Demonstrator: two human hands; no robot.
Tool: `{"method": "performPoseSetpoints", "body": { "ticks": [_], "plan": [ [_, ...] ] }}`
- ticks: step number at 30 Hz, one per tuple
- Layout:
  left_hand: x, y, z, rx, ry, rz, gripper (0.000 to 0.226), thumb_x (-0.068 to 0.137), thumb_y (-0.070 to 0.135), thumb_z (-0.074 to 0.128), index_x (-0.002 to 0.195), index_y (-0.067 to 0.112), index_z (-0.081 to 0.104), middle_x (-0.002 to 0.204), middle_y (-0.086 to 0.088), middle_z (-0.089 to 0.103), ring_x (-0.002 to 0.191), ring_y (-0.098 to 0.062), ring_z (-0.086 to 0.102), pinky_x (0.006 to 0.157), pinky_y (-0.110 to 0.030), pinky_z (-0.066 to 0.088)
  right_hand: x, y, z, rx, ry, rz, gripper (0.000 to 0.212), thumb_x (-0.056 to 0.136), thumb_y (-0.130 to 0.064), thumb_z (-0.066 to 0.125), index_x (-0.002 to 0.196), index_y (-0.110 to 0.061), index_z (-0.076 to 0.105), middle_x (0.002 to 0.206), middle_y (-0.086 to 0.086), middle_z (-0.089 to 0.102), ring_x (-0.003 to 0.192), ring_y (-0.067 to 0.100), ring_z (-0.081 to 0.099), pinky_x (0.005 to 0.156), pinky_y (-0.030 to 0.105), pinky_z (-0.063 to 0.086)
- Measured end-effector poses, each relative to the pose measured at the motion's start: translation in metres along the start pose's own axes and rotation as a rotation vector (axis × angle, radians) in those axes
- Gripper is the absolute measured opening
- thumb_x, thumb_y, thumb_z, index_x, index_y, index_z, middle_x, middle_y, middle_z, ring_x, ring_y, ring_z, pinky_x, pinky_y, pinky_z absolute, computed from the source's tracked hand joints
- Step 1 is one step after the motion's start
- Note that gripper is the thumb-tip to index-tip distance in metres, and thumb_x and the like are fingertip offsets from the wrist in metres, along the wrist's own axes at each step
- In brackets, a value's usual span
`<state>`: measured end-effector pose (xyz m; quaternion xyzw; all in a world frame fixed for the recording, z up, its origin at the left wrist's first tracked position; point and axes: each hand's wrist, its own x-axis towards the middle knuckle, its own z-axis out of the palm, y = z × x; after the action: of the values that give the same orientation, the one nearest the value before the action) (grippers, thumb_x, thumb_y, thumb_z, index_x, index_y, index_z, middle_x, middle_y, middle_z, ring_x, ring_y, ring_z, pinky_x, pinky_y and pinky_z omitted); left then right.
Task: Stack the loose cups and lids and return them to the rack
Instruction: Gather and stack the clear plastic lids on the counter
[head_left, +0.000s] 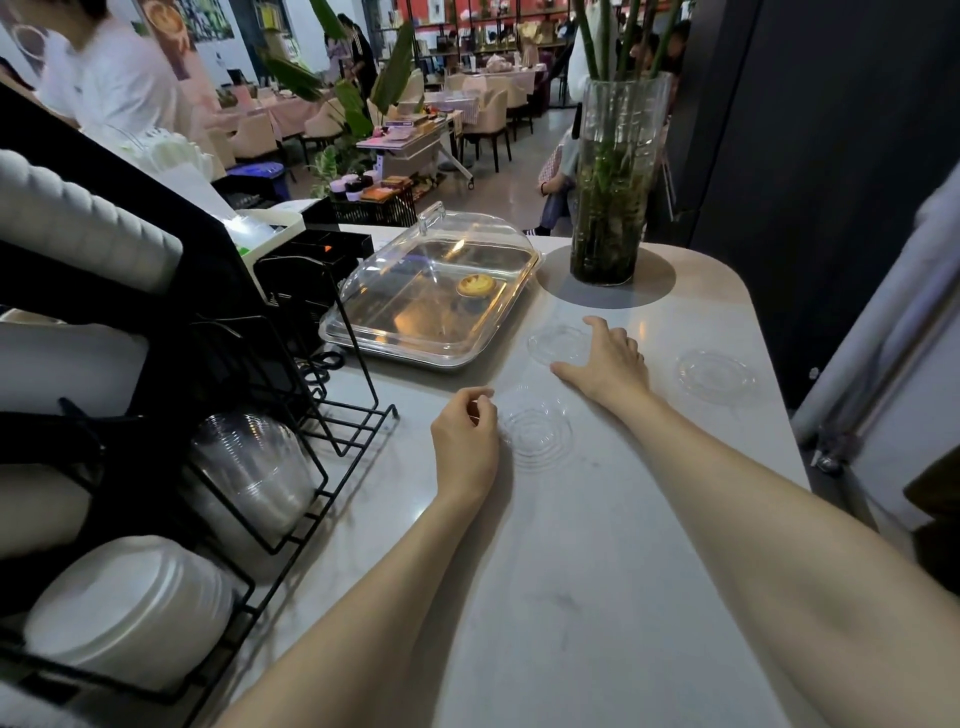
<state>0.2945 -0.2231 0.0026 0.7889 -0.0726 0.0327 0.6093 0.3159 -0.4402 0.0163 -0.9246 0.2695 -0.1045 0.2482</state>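
Counter (597, 571): pale marbled top, rounded far corner.

Clear lids, loose, three, all lying flat on counter:
- near lid (537, 434), just right of left hand (464, 441); fingers curled at its left rim, pinching the edge.
- middle lid (558, 344), beside the pastry tray; right hand (610, 361) laid at its right edge, fingers spread and relaxed, thumb pointing left along the counter; firm contact with lid not certain.
- far-right lid (716, 375), apart from both hands, near counter's right edge.

Black wire rack (332, 415), left side: stack of clear cups (249, 473) lying tilted in middle bay; stack of white lids (130, 608) in lowest bay.

Pastry tray with clear dome cover (431, 296), one egg tart (476, 286) inside.

Glass vase (613, 182) with green stems, far end, on grey round mat (605, 291).
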Motion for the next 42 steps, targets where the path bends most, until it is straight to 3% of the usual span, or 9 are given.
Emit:
{"method": "performPoseSetpoints", "body": {
  "ticks": [7,15,19,24,29,34,36,38,42],
  "plan": [
    [-0.001,-0.001,0.000,-0.013,0.024,-0.015,0.025,0.100,0.014,0.050,0.107,0.018,0.074,0.075,0.005,0.067,0.071,-0.019,0.066,0.076,-0.040,0.056,0.013,-0.019,0.003,-0.037,-0.075,-0.025,0.115,0.067,-0.071,0.073,0.157,-0.027,0.015,0.156,0.012,0.033,0.144,0.035,0.029,0.114,0.047,0.030],
    [0.005,-0.007,0.003,-0.020,0.019,-0.001,0.025,0.100,0.015,0.050,0.109,0.017,0.074,0.077,0.005,0.067,0.068,-0.019,0.062,0.071,-0.040,0.055,0.027,-0.019,0.014,-0.031,-0.041,0.022,0.109,0.066,-0.070,0.074,0.154,-0.029,0.023,0.152,0.013,0.041,0.139,0.037,0.038,0.110,0.047,0.034],
    [0.005,-0.008,0.004,-0.020,0.028,0.019,0.024,0.101,0.014,0.050,0.109,0.017,0.072,0.075,0.006,0.068,0.057,-0.006,0.061,0.061,-0.024,0.052,0.025,-0.016,0.012,0.028,-0.026,0.007,0.109,0.064,-0.067,0.076,0.153,-0.030,0.025,0.148,0.015,0.044,0.136,0.037,0.042,0.109,0.046,0.035],
    [0.004,-0.007,0.003,-0.035,0.027,0.027,0.023,0.100,0.013,0.049,0.107,0.018,0.070,0.073,0.008,0.067,0.057,-0.004,0.064,0.060,-0.014,0.050,0.011,-0.008,-0.003,0.622,-0.024,0.055,0.086,0.070,-0.056,0.083,0.141,-0.026,0.045,0.140,0.011,0.050,0.127,0.026,0.051,0.108,0.043,0.044],
    [0.002,-0.005,0.002,-0.035,0.025,0.021,0.022,0.101,0.012,0.049,0.108,0.018,0.069,0.074,0.006,0.067,0.059,-0.002,0.066,0.062,-0.014,0.050,-0.029,0.004,-0.019,1.190,-0.129,0.183,0.056,0.072,-0.060,0.076,0.116,-0.028,0.062,0.106,0.008,0.059,0.076,0.015,0.060,0.078,0.033,0.052],
    [0.000,-0.005,0.003,-0.008,0.022,0.020,0.024,0.101,0.013,0.049,0.111,0.015,0.070,0.076,0.003,0.068,0.057,0.002,0.064,0.066,-0.032,0.056,-0.056,0.015,-0.032,1.429,-0.238,0.315,0.070,0.076,-0.079,0.058,0.121,-0.026,0.064,0.111,0.011,0.071,0.098,0.029,0.071,0.084,0.040,0.057],
    [0.000,-0.005,0.002,-0.005,0.015,0.019,0.024,0.101,0.014,0.049,0.113,0.014,0.071,0.080,-0.001,0.069,0.060,-0.002,0.065,0.069,-0.039,0.060,-0.065,0.016,-0.033,1.403,-0.227,0.342,0.062,0.083,-0.069,0.062,0.123,-0.021,0.061,0.102,0.012,0.075,0.097,0.032,0.072,0.086,0.041,0.056],
    [0.000,-0.004,0.002,-0.006,0.006,0.020,0.025,0.102,0.014,0.049,0.114,0.012,0.070,0.082,-0.004,0.070,0.058,-0.002,0.064,0.068,-0.040,0.060,-0.074,0.014,-0.034,1.375,-0.194,0.357,0.053,0.093,-0.042,0.066,0.132,-0.008,0.054,0.109,0.018,0.073,0.098,0.036,0.072,0.075,0.038,0.057],
    [-0.001,-0.005,0.002,0.018,0.002,0.045,0.024,0.102,0.014,0.048,0.114,0.012,0.069,0.084,-0.004,0.070,0.057,0.006,0.064,0.059,-0.012,0.049,-0.088,0.013,-0.038,1.273,-0.178,0.356,0.031,0.093,-0.021,0.062,0.120,-0.007,0.059,0.110,0.020,0.075,0.082,0.030,0.075,0.057,0.028,0.055]
  ]
}}
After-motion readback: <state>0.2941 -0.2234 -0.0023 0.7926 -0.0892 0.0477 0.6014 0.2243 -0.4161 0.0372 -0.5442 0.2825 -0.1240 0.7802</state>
